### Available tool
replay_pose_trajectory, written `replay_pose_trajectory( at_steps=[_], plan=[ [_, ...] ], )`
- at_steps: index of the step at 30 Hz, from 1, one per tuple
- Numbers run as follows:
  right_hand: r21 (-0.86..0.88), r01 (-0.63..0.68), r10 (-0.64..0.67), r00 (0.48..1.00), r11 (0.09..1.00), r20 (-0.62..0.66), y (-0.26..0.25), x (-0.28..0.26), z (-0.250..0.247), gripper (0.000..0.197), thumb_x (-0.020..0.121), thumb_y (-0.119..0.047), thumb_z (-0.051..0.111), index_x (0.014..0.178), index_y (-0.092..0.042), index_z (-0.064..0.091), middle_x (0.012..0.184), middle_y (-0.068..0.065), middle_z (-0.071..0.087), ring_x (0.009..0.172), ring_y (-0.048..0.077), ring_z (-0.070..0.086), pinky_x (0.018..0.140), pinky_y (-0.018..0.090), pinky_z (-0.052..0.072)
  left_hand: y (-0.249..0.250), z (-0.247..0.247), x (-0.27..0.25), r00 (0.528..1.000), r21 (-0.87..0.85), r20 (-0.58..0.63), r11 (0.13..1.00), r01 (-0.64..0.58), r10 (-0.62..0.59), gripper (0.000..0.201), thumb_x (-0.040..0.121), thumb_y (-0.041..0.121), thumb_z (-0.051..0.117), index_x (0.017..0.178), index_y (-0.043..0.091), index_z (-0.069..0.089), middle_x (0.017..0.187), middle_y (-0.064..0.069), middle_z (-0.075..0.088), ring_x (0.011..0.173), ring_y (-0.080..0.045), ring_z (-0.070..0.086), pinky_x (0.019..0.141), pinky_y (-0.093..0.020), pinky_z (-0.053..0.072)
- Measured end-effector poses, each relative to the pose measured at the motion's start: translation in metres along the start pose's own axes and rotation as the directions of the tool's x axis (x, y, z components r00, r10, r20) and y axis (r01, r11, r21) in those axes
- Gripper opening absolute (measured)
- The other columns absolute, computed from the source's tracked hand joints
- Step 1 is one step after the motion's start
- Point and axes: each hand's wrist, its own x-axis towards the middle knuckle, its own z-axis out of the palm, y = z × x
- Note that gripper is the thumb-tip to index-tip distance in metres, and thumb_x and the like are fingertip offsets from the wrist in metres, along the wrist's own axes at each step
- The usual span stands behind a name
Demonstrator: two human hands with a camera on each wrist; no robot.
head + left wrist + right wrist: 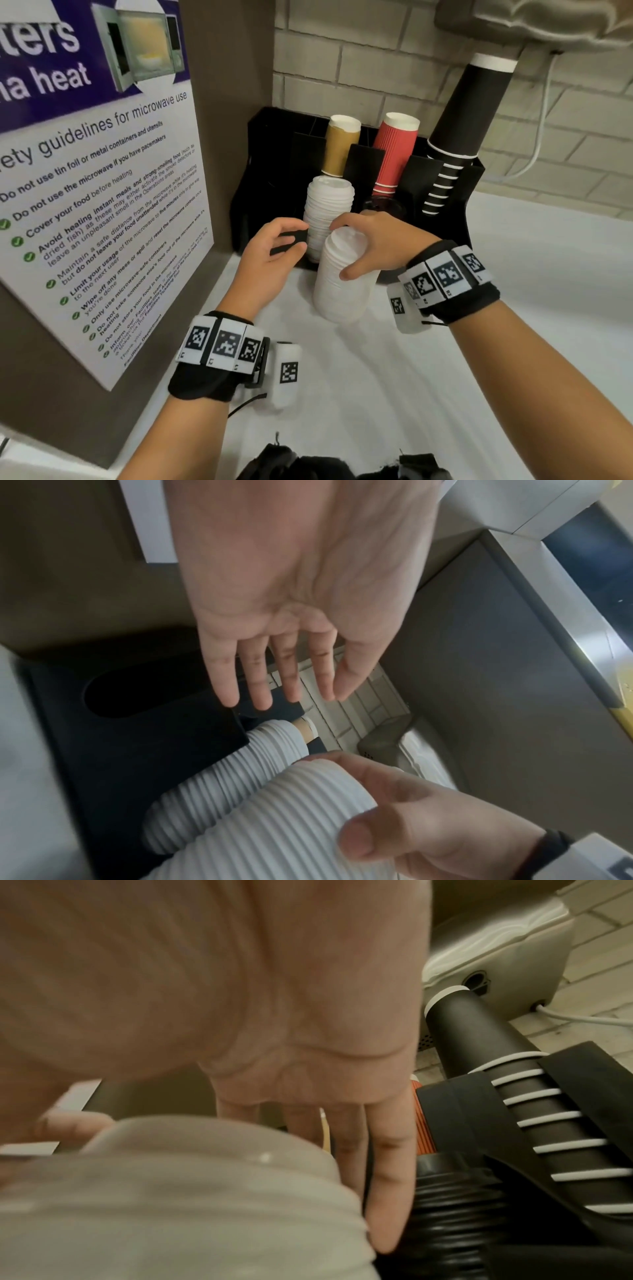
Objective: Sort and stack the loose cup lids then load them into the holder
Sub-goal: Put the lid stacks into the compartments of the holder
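Note:
A tall stack of white cup lids (329, 209) stands in a front slot of the black holder (255, 178). My right hand (342, 250) grips a second white lid stack (342, 291) around its upper part, tilted, just in front of the holder. In the right wrist view its fingers (387, 1191) wrap the far side of that held stack (178, 1204). My left hand (303, 236) is open beside the slotted stack and holds nothing; the left wrist view shows its fingers (260, 685) straight above the holder's empty round slot (147, 693).
Tan cups (340, 147), red ribbed cups (394, 154) and a long stack of black cups (462, 123) stand in the holder's back slots. Black lids (455, 1204) sit in a front slot. A brown panel with a microwave poster (102, 192) walls the left. The white counter (513, 342) runs right.

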Motion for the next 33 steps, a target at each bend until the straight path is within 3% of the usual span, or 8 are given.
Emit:
replay_pose_trajectory(
  at_steps=[4, 7, 10, 13, 16, 19, 26, 33],
  plan=[
    [-0.002, 0.011, -0.011, 1.000, 1.000, -0.005, -0.001, 0.000, -0.003, 0.075, 0.064, -0.042, 0.080, 0.128, -0.035, 0.043, 0.115, 0.001, 0.049, 0.103, 0.021, 0.052, 0.085, 0.037, 0.052, -0.001, 0.001, -0.002, 1.000, -0.011, -0.003, 1.000, 0.005, -0.005, 0.029, 0.093, 0.008, 0.060, 0.106, 0.034, 0.060, 0.118, 0.014, 0.059, 0.114, -0.011, 0.055, 0.081, -0.004, 0.042],
    [0.067, 0.038, -0.033, 0.997, 0.997, -0.075, 0.001, -0.006, -0.013, 0.073, 0.064, -0.041, 0.080, 0.127, -0.034, 0.044, 0.118, 0.002, 0.051, 0.108, 0.021, 0.051, 0.089, 0.037, 0.050, 0.002, 0.004, -0.003, 1.000, -0.030, 0.018, 0.999, 0.015, -0.015, 0.035, 0.088, 0.018, 0.069, 0.113, 0.038, 0.056, 0.120, 0.021, 0.057, 0.116, -0.005, 0.055, 0.094, -0.016, 0.045],
    [0.243, 0.142, -0.094, 0.975, 0.960, -0.201, -0.001, -0.019, -0.024, 0.070, 0.068, -0.037, 0.081, 0.128, -0.032, 0.046, 0.117, -0.006, 0.053, 0.108, 0.014, 0.052, 0.091, 0.031, 0.048, 0.005, 0.012, -0.006, 0.994, -0.080, 0.109, 0.997, -0.002, 0.011, 0.082, 0.065, 0.042, 0.080, 0.136, 0.042, 0.040, 0.137, 0.017, 0.050, 0.124, 0.001, 0.050, 0.101, -0.018, 0.043],
    [0.429, 0.242, -0.153, 0.961, 0.870, -0.232, -0.013, -0.032, -0.026, 0.065, 0.072, -0.032, 0.081, 0.127, -0.035, 0.046, 0.114, -0.013, 0.053, 0.104, 0.006, 0.057, 0.085, 0.025, 0.052, 0.010, 0.024, -0.006, 0.989, -0.210, 0.144, 0.978, -0.009, 0.040, 0.108, 0.057, 0.041, 0.085, 0.147, 0.042, 0.025, 0.150, 0.012, 0.040, 0.131, -0.007, 0.048, 0.108, -0.029, 0.043],
    [0.510, 0.315, -0.211, 0.944, 0.800, -0.252, -0.021, -0.041, -0.024, 0.061, 0.074, -0.028, 0.081, 0.125, -0.032, 0.048, 0.112, -0.021, 0.053, 0.103, 0.005, 0.058, 0.084, 0.021, 0.052, 0.016, 0.030, -0.007, 0.991, -0.302, 0.115, 0.953, -0.027, 0.064, 0.106, 0.060, 0.033, 0.090, 0.147, 0.039, 0.029, 0.151, 0.006, 0.041, 0.130, -0.015, 0.051, 0.107, -0.044, 0.045],
    [0.538, 0.333, -0.216, 0.938, 0.774, -0.271, -0.022, -0.045, -0.023, 0.063, 0.073, -0.031, 0.079, 0.127, -0.030, 0.048, 0.117, -0.021, 0.053, 0.109, 0.005, 0.056, 0.089, 0.020, 0.050, 0.018, 0.030, -0.008, 0.993, -0.315, 0.080, 0.947, -0.061, 0.090, 0.095, 0.059, 0.030, 0.087, 0.139, 0.042, 0.038, 0.147, 0.001, 0.046, 0.128, -0.020, 0.054, 0.104, -0.049, 0.047],
    [0.601, 0.316, -0.208, 0.947, 0.734, -0.243, -0.012, -0.051, -0.024, 0.069, 0.071, -0.029, 0.081, 0.131, -0.036, 0.050, 0.126, -0.009, 0.056, 0.114, 0.007, 0.057, 0.094, 0.025, 0.051, 0.023, 0.030, -0.011, 0.995, -0.265, 0.093, 0.964, -0.019, 0.046, 0.105, 0.059, 0.033, 0.089, 0.148, 0.037, 0.033, 0.148, 0.006, 0.043, 0.123, -0.020, 0.058, 0.101, -0.045, 0.050],
    [0.559, 0.338, -0.190, 0.933, 0.757, -0.306, -0.008, -0.054, -0.019, 0.066, 0.072, -0.020, 0.082, 0.130, -0.027, 0.050, 0.125, -0.006, 0.056, 0.118, 0.009, 0.054, 0.099, 0.034, 0.049, 0.027, 0.035, -0.012, 0.991, -0.196, 0.124, 0.980, -0.031, 0.057, 0.104, 0.063, 0.029, 0.084, 0.151, 0.032, 0.030, 0.149, 0.010, 0.043, 0.125, -0.012, 0.055, 0.105, -0.043, 0.047]
  ],
)
